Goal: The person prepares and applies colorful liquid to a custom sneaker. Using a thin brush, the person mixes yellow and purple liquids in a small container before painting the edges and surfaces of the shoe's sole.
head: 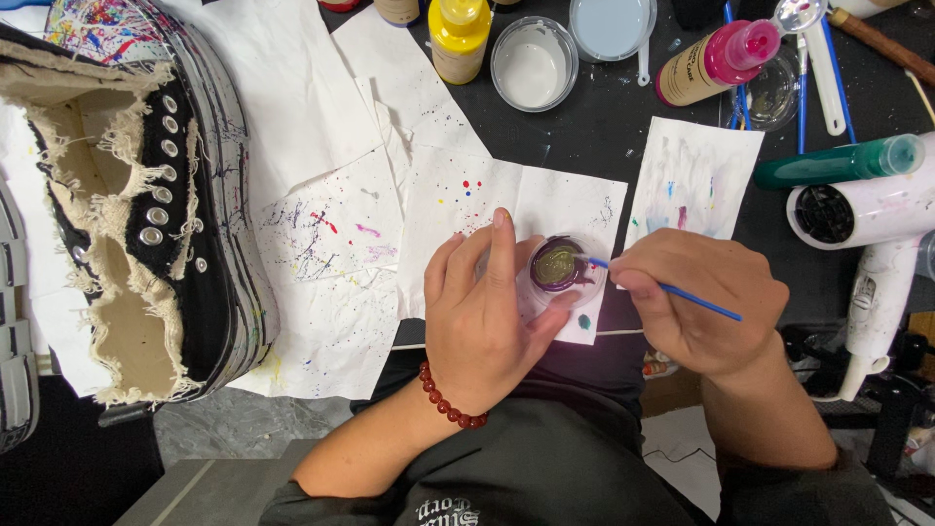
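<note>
Paint-spattered paper (331,244) over black table (584,136)

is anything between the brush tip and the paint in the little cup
Nothing visible. The right hand holds the blue brush with its tip at the cup, which the left hand steadies; the cup's top is open.
</note>
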